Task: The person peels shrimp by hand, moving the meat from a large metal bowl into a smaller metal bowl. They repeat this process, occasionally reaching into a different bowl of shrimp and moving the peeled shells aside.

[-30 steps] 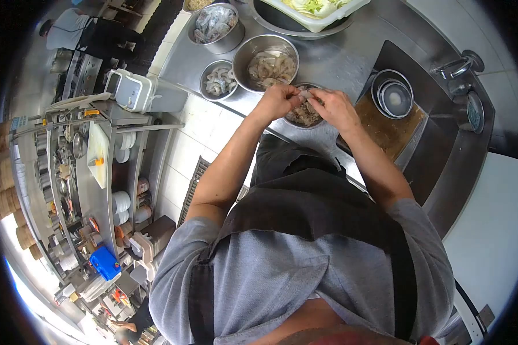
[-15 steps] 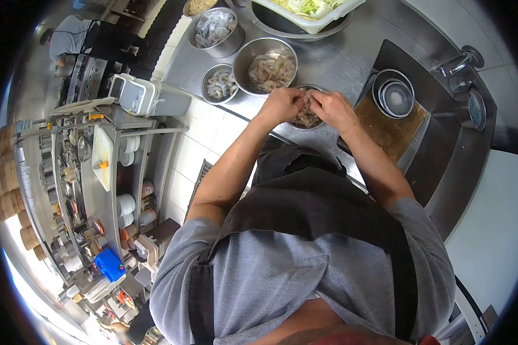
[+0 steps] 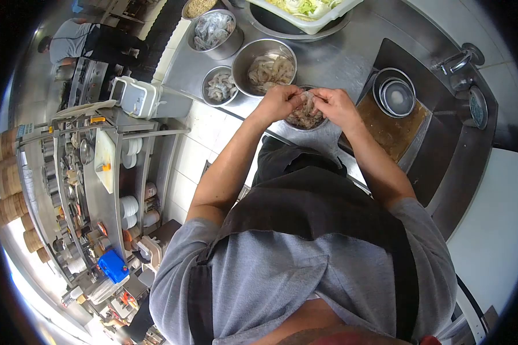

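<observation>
My left hand and my right hand meet over a metal bowl of shells. Between their pinched fingertips is a small greyish shrimp, partly covered by the fingers. Just behind my left hand, a larger metal bowl contains whole shrimp. To its left, peeled-looking shrimp lie in a smaller metal bowl.
A deep pot with plastic-wrapped contents and a white tray of cut greens stand farther back. At right are nested bowls on a brown board by a faucet. Another person stands far left.
Both hands have shifted slightly, and the fingertips are a little farther apart, showing more of the shrimp and the bowl of shells.
</observation>
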### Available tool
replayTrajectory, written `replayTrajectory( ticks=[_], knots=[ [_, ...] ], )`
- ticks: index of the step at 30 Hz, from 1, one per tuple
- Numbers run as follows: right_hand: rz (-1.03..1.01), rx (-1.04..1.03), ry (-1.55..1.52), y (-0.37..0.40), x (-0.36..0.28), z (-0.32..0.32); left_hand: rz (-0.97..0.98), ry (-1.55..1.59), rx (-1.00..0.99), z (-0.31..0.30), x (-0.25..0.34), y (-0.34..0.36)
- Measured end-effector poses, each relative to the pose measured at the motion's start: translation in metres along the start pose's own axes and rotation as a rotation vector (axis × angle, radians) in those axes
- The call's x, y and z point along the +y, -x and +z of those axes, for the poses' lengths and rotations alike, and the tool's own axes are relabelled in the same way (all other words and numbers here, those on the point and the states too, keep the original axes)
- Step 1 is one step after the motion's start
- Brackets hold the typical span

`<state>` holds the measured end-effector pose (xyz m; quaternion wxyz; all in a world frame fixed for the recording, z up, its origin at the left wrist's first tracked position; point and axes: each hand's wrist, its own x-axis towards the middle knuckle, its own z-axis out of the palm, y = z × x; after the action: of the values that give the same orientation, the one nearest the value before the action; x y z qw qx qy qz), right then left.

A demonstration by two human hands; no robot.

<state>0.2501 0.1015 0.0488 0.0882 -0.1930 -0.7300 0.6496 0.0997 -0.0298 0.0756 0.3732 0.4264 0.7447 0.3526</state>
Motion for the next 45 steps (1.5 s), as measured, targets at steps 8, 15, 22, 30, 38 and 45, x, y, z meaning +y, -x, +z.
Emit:
replayTrajectory(
  ticks=[8,15,22,30,38,45],
  knots=[
    [-0.013,0.007,0.183,-0.002,0.001,0.0,0.042,-0.014,-0.032,-0.005,-0.003,-0.001],
    [0.057,0.048,0.249,-0.006,0.023,-0.005,0.101,-0.172,0.002,-0.009,-0.009,-0.001],
    [-0.231,0.118,0.395,0.005,-0.007,0.005,0.046,-0.121,-0.022,-0.007,-0.003,0.0],
    [-0.148,0.133,0.25,0.0,0.005,0.0,0.032,0.043,-0.047,-0.008,-0.006,0.001],
    [-0.017,0.077,0.086,0.001,-0.001,-0.002,0.041,-0.051,0.119,-0.003,-0.002,0.007],
    [0.139,0.119,0.078,0.003,0.022,-0.013,0.066,-0.398,0.103,0.0,-0.028,0.004]
  ],
)
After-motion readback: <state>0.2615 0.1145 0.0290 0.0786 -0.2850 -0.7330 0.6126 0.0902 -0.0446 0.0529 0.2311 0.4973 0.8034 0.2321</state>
